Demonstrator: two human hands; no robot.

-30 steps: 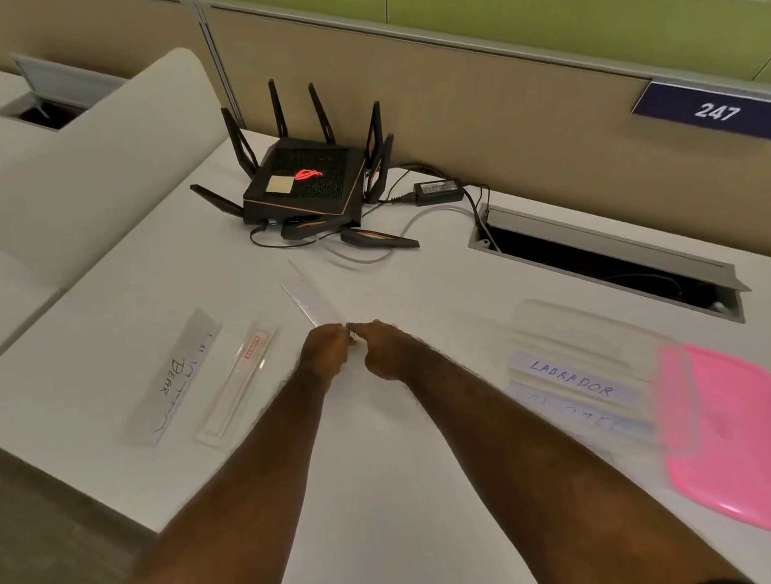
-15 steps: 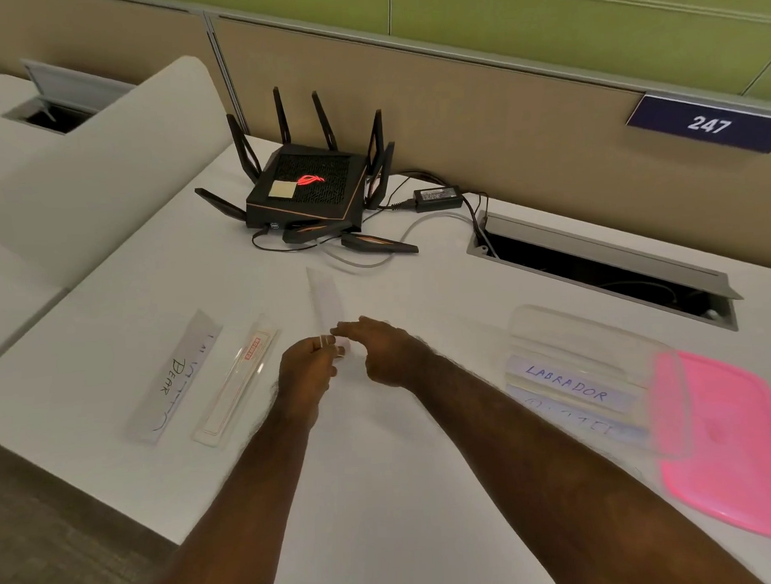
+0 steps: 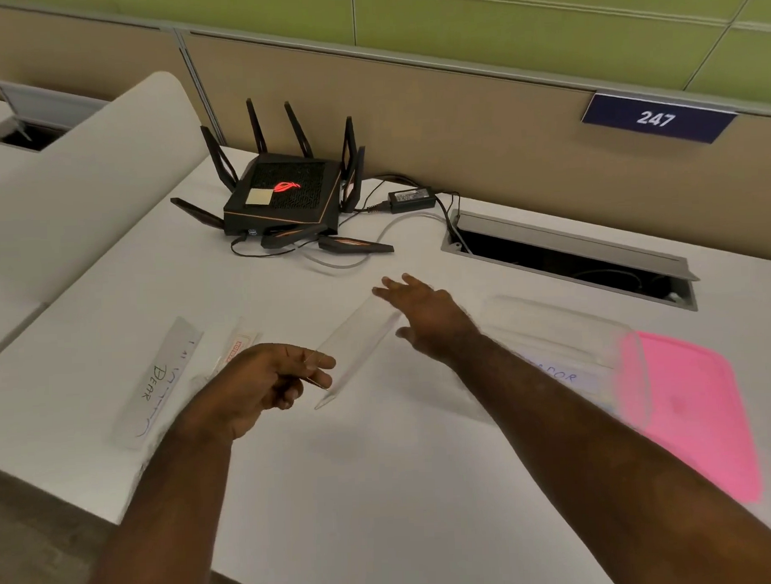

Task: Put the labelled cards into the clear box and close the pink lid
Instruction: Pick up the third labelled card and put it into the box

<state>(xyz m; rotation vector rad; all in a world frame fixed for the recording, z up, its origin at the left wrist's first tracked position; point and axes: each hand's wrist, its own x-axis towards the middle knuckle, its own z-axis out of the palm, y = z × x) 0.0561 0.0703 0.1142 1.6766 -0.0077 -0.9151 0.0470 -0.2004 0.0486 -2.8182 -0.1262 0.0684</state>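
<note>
My left hand point(image 3: 269, 379) pinches the near end of a blank pale card point(image 3: 355, 347), which is lifted and slanted off the white desk point(image 3: 381, 466). With fingers spread, my right hand point(image 3: 424, 316) hovers at the card's far end; I cannot tell if it grips it. A card marked BEAR point(image 3: 159, 382) and a strip with a red mark point(image 3: 239, 347) lie flat to the left. The clear box point(image 3: 559, 325) stands to the right, blurred, with a written card point(image 3: 561, 376) inside. Against the box's right side lies the pink lid point(image 3: 694, 412).
A black router point(image 3: 284, 199) with antennas and cables sits at the back, its power adapter point(image 3: 411, 197) beside it. An open cable hatch point(image 3: 570, 259) lies behind the box. The desk's front edge runs diagonally at lower left. A partition with a sign 247 point(image 3: 655, 118) closes the back.
The hands, together at the card's near end before, have parted. My left hand drew back holding the card, which swung rightward; my right hand opened and moved to its far end.
</note>
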